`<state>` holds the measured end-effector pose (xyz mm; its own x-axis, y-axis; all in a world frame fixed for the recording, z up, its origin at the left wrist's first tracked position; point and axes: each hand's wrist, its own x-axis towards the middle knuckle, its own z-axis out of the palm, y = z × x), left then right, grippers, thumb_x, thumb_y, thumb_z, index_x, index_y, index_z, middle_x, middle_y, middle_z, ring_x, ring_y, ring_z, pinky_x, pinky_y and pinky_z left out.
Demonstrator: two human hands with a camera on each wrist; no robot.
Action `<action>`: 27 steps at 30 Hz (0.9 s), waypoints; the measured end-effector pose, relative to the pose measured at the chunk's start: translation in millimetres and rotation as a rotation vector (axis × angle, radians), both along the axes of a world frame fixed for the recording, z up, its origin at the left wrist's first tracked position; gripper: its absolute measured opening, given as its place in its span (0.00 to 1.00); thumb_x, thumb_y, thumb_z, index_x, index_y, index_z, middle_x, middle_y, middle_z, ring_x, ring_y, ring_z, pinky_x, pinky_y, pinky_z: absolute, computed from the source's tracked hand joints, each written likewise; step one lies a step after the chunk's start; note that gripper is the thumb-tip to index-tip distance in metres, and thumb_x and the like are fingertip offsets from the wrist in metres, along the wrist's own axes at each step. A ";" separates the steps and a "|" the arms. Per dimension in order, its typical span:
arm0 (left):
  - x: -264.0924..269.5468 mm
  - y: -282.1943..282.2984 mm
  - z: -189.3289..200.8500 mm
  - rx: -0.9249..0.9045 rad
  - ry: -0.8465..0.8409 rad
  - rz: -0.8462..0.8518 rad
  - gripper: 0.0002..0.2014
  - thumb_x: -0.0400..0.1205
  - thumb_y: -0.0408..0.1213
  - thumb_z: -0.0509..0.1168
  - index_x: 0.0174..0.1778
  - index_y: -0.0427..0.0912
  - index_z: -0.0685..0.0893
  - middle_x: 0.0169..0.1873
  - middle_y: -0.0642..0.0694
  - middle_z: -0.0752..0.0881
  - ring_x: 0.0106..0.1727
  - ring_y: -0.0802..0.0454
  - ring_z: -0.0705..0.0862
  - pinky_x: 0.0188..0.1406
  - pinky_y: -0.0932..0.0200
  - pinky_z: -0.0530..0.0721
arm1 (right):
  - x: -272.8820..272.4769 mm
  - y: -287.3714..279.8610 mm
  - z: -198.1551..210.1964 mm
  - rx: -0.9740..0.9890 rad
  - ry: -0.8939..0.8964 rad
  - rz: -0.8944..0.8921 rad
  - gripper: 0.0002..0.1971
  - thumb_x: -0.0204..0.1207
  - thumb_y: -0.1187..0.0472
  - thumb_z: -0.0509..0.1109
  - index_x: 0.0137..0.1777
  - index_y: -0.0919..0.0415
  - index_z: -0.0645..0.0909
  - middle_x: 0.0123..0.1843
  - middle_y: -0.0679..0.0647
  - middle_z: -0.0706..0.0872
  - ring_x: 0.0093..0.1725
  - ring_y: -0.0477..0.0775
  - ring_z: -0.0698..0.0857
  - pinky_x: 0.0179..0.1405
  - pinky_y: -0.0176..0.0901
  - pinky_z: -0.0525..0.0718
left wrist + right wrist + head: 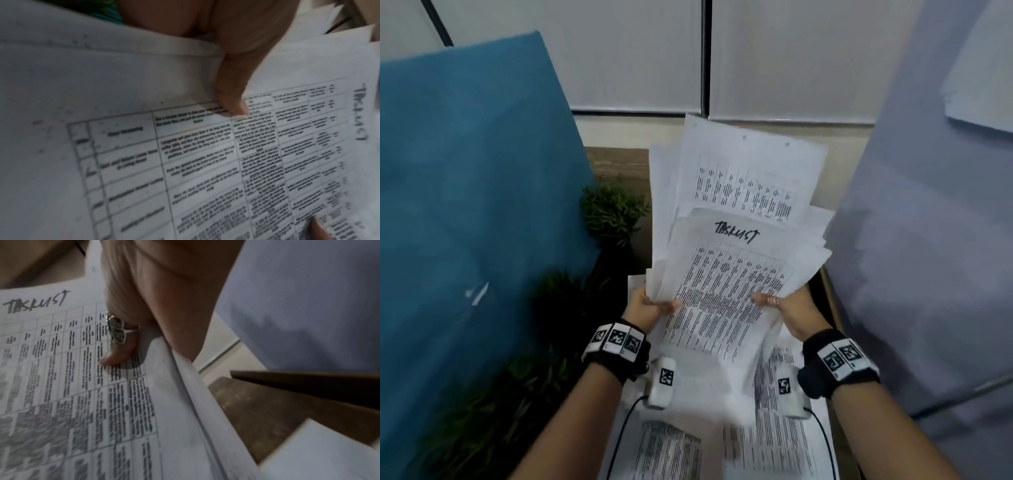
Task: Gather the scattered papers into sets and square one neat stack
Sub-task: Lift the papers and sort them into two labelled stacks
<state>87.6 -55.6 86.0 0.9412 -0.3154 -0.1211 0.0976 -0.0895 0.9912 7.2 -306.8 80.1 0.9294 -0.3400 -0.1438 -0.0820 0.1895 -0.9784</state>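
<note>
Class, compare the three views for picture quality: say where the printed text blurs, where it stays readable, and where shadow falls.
Head view: handwritten heading on the held papers readable, table print smeared, sheets below blurred. Left wrist view: left hand soft, dim lower left. Right wrist view: right hand casts a shadow on the page.

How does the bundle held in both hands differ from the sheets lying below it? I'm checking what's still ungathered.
The held bundle is lifted and gripped by the left hand and the right hand; the loose sheets lie flat, untouched. The bundle is many fanned, uneven layers; the sheets lie spread out. Both carry printed tables.
</note>
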 end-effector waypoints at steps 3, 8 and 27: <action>-0.3 -4.8 18.8 -0.103 -0.085 0.042 0.19 0.70 0.14 0.68 0.55 0.32 0.81 0.30 0.55 0.91 0.35 0.67 0.89 0.35 0.70 0.87 | -3.3 4.0 31.5 -0.078 -0.038 -0.018 0.39 0.56 0.63 0.85 0.69 0.65 0.75 0.64 0.53 0.84 0.60 0.47 0.83 0.52 0.46 0.86; 3.3 7.2 26.3 -0.178 -0.180 -0.013 0.26 0.60 0.21 0.78 0.52 0.40 0.80 0.40 0.49 0.91 0.44 0.63 0.89 0.38 0.71 0.87 | -13.7 -8.1 41.7 -0.066 -0.082 0.098 0.40 0.47 0.54 0.88 0.59 0.67 0.79 0.50 0.55 0.92 0.53 0.53 0.90 0.51 0.51 0.89; -24.7 -9.1 38.1 0.159 -0.613 0.255 0.22 0.81 0.45 0.59 0.65 0.33 0.66 0.54 0.47 0.81 0.50 0.58 0.83 0.52 0.71 0.81 | -25.8 35.1 72.7 -0.305 -0.231 -0.150 0.23 0.64 0.67 0.81 0.59 0.66 0.82 0.54 0.57 0.90 0.53 0.48 0.89 0.44 0.32 0.88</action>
<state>63.0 -64.8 124.0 0.8969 -0.0974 0.4315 -0.4404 -0.2875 0.8505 -18.6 -271.8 152.8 0.8623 -0.4690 0.1910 0.1528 -0.1186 -0.9811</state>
